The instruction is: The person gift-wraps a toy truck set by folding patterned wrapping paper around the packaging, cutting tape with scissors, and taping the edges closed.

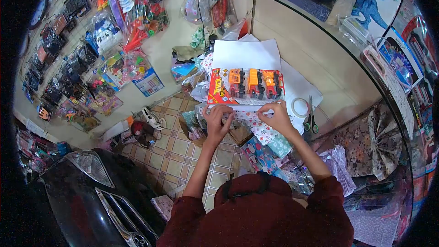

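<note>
A toy truck pack [221, 84] with a red and yellow card and three orange-and-red trucks under clear plastic lies on a white sheet of paper [245, 54]. My left hand [217, 120] is at the near left corner of the pack, its fingers curled over the paper's near edge. At the near right, my right hand [277, 118] pinches that same edge between thumb and fingers. Flower-patterned paper [260, 132] hangs below the edge between my hands. A roll of tape [300, 107] and green-handled scissors [311, 121] lie to the right of my right hand.
A glass shelf edge [338, 23] curves along the right, with boxed toys above it. Bagged goods [146, 23] hang on the left wall. A black ride-on car [87, 192] stands at lower left on the tiled floor [176, 155]. Fabric and packets fill the lower right.
</note>
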Demonstrator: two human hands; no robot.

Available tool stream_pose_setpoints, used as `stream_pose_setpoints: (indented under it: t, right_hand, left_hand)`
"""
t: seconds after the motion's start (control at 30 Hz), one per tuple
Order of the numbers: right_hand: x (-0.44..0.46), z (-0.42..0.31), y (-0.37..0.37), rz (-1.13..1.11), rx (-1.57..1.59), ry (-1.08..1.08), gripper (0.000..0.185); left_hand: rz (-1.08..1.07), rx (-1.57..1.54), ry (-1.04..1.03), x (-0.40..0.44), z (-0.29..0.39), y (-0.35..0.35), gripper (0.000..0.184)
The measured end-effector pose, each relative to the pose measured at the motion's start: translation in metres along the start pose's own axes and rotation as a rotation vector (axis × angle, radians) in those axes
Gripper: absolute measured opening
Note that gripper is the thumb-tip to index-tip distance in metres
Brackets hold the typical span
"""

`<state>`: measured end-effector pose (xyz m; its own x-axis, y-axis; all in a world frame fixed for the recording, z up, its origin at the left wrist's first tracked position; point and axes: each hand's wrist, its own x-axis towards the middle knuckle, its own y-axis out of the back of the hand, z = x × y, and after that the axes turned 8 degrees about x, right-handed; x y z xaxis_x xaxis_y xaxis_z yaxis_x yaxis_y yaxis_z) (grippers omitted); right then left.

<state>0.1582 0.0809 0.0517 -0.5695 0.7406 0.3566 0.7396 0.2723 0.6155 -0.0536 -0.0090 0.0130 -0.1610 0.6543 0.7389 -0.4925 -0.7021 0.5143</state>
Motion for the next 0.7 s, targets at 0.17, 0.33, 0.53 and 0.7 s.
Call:
stream_pose_setpoints:
  t: [0.17, 0.33, 0.53, 0.7]
  right_hand:
    - [0.003, -0.001, 0.0, 0.001, 0.006, 0.006, 0.012]
    - [0.005, 0.001, -0.005, 0.008, -0.004, 0.008, 0.012]
    - [0.009, 0.002, -0.007, 0.005, -0.015, 0.001, 0.014]
    - [0.009, 0.006, -0.01, 0.024, 0.007, 0.018, 0.016]
  left_hand:
    - [-0.051, 0.018, 0.042, -0.002, -0.001, 0.003, 0.015]
    - [-0.079, 0.046, 0.048, -0.006, -0.012, -0.003, 0.013]
    - [-0.119, 0.047, 0.069, -0.003, -0.013, 0.0, 0.01]
    - [-0.173, -0.023, 0.143, -0.003, -0.014, 0.004, 0.008]
